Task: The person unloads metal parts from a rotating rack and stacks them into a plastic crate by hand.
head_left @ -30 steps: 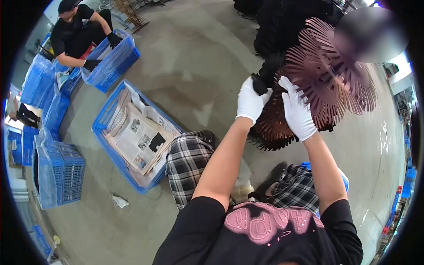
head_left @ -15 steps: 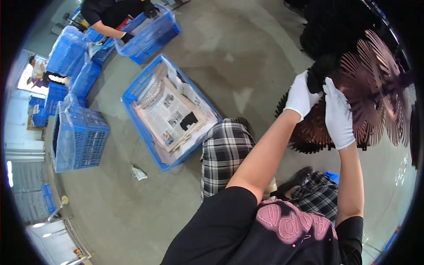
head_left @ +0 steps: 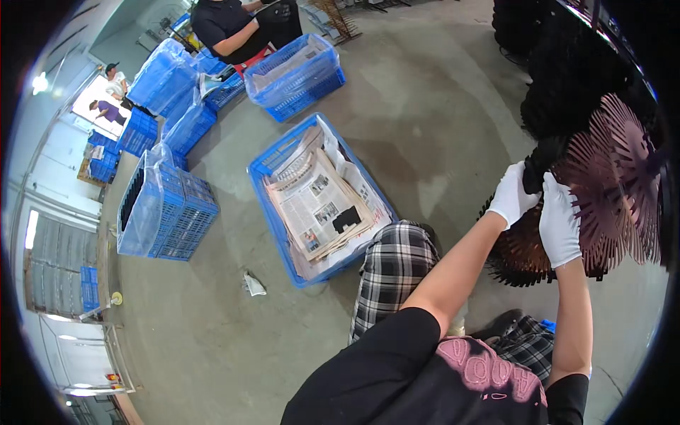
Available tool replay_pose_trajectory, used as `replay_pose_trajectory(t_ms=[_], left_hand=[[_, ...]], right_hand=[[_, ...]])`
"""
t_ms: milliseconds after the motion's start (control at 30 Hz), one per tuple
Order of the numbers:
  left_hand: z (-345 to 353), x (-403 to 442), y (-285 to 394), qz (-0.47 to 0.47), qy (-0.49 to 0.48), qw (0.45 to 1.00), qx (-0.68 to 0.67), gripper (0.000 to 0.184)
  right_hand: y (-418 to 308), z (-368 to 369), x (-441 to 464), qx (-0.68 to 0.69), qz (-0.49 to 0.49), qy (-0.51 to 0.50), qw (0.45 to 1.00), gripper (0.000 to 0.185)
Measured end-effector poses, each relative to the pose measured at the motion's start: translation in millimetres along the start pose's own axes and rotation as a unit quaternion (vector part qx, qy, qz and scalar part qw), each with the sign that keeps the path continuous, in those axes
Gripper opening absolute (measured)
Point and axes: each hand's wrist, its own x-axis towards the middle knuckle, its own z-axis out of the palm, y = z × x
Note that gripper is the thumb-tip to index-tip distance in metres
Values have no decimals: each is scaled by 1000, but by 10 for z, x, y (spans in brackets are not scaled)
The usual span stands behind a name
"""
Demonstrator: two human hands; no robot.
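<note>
At the right side of the head view, my left hand (head_left: 515, 195) and my right hand (head_left: 559, 223) wear white gloves. They are close together, with fingers closed at the lower end of a dark bunch of black flat pieces (head_left: 544, 159). The single pieces blur together there, and my fingertips are partly hidden. Just beyond my right hand stands a rack of fanned, slotted brown pieces (head_left: 609, 177), set out in round layers. Darker layers with toothed edges (head_left: 520, 258) show beneath my hands.
A blue crate (head_left: 273, 230) left of my knee holds newspapers (head_left: 319, 198) with a small black piece (head_left: 346, 220) on top. Plastic-lined blue crates (head_left: 184, 212) stand farther left. Another person (head_left: 230, 32) sits behind a lined crate (head_left: 301, 81). A white scrap (head_left: 253, 285) lies on the floor.
The view has shifted, so the crates and my hands appear lower and farther right. My hands stay at the black pieces. The other person sits more upright, hands lifted out of the crate.
</note>
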Motion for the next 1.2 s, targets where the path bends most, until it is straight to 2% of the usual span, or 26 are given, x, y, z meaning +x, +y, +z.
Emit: replay_pose_trajectory(t_ms=[133,200,400,533,633,700,767,800,867,933,967,1033,1067,1133,1167,1200], left_hand=[[-20,2,18,6,10,1000,8,68],[-74,8,54,-23,-45,999,-16,67],[26,18,23,-23,6,1000,-13,62],[-14,66,-13,-47,-43,998,5,60],[-57,46,-32,-63,-37,997,-26,61],[14,39,-175,-26,-21,997,-72,62],[45,35,-241,-9,-5,999,-42,60],[-12,37,-214,-20,4,999,-45,60],[-121,71,-153,-53,-71,996,19,59],[-193,87,-151,-49,-81,995,36,55],[-296,68,-81,-39,-59,997,40,45],[-529,38,28,-45,-96,993,-46,33],[-624,11,158,-56,-90,992,-72,27],[-791,45,400,-75,-122,985,-93,39],[-822,63,478,-114,-149,981,-52,48],[-637,115,258,-75,-122,990,-9,59]], right_hand=[[-49,-240,26,-3,28,-52,998,40],[-117,-331,59,-3,51,-99,994,38],[39,-74,33,131,-19,4,991,37],[-50,-249,55,156,37,-53,986,37],[-105,-478,134,120,29,-93,988,37],[-233,-533,173,90,18,-132,987,37],[-129,-278,146,79,-15,-77,994,39],[-62,-179,117,78,-27,-84,993,39],[61,-73,78,170,-31,-26,985,39],[64,-89,39,201,-27,-28,979,39],[42,-111,27,194,-17,-26,981,39],[-2,-222,-10,299,-20,-34,953,39],[-16,-345,-45,285,-42,-22,957,38],[-31,-425,-58,298,9,9,955,35],[-15,-428,-85,296,27,15,955,35],[129,-134,-180,-80,-6,39,996,35]])
